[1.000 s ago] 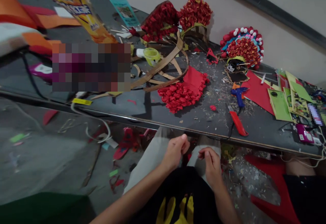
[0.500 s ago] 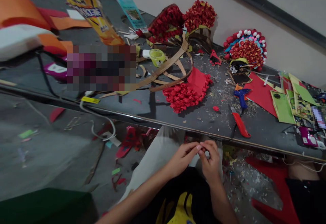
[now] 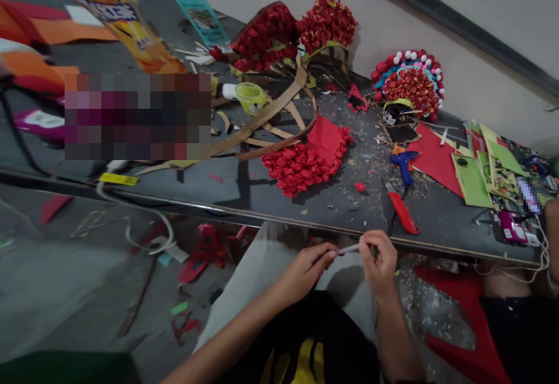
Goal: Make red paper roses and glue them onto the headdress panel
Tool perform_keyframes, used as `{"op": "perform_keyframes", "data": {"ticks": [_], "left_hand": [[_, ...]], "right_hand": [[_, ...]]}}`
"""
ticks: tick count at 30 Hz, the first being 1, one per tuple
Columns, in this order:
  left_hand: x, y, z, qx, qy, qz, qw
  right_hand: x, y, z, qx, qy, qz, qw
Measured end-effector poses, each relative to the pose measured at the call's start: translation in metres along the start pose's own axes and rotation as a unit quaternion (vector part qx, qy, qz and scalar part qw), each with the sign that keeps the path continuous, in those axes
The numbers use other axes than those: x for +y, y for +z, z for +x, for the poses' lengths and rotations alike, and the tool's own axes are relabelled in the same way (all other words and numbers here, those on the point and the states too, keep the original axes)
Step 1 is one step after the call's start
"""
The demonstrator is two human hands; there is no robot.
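Over my lap, just below the table edge, a thin pale strip [image 3: 348, 249] spans the gap between my hands; its exact kind cannot be made out. My left hand [image 3: 309, 269] pinches one end between thumb and fingers. The other end is pinched by my right hand [image 3: 379, 260]. On the table beyond lies a red paper piece covered in crumpled red paper flowers [image 3: 301, 166]. A red utility knife [image 3: 402, 212] with its blade out and a blue glue gun [image 3: 404, 164] rest to the right, near a small red paper flower [image 3: 360, 187].
A cardboard strip frame [image 3: 271, 110], red-flowered headpieces [image 3: 327, 23] and a pompom-trimmed headpiece [image 3: 410, 84] stand toward the wall. A yellow drink bottle [image 3: 126, 20] is at left. Green card [image 3: 471, 180] lies right. Another person's knee [image 3: 506, 282] shows at lower right.
My hands have moved apart from fingertips touching, with the right hand going rightward, and the pale strip now shows between them. The view has shifted slightly right.
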State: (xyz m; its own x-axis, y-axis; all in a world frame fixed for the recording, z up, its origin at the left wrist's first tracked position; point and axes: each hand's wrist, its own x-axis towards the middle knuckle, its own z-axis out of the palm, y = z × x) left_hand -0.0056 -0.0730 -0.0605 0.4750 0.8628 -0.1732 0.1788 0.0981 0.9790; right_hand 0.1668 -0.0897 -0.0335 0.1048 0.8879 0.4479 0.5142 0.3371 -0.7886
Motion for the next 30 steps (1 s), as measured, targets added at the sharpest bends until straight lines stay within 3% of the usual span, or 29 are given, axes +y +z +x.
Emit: {"op": "perform_keyframes", "data": {"ticks": [3,5,8,10,12,14,18,23,27,30], "left_hand": [[-0.006,0.001,0.006,0.035,-0.017,-0.043,0.998],[-0.002,-0.001,0.009,0.059,-0.019,-0.08,0.995],[0.01,-0.004,0.012,0.074,-0.019,-0.128,0.989],[0.019,-0.005,0.013,0.079,-0.026,-0.155,0.984],[0.025,-0.004,0.013,0.087,-0.038,-0.181,0.979],[0.028,-0.003,0.014,0.101,-0.049,-0.218,0.97],[0.035,0.0,0.02,0.127,-0.057,-0.357,0.924],[0.053,-0.005,0.029,0.139,-0.034,-0.506,0.851],[0.064,-0.007,0.035,0.136,-0.019,-0.545,0.827],[0.07,-0.006,0.04,0.135,0.002,-0.544,0.828]], "right_hand": [[0.006,-0.027,0.042,0.004,-0.012,-0.075,0.997],[0.018,-0.046,0.076,0.027,0.019,-0.178,0.984],[0.041,-0.064,0.12,-0.014,0.15,-0.368,0.918],[0.053,-0.066,0.137,-0.057,0.222,-0.447,0.865],[0.061,-0.061,0.145,-0.086,0.244,-0.487,0.834],[0.064,-0.054,0.147,-0.095,0.232,-0.504,0.826],[0.066,-0.05,0.148,-0.069,0.198,-0.51,0.834],[0.066,-0.062,0.146,0.055,0.182,-0.45,0.872],[0.063,-0.071,0.133,0.168,0.128,-0.329,0.92],[0.061,-0.066,0.117,0.22,0.107,-0.207,0.947]]}}
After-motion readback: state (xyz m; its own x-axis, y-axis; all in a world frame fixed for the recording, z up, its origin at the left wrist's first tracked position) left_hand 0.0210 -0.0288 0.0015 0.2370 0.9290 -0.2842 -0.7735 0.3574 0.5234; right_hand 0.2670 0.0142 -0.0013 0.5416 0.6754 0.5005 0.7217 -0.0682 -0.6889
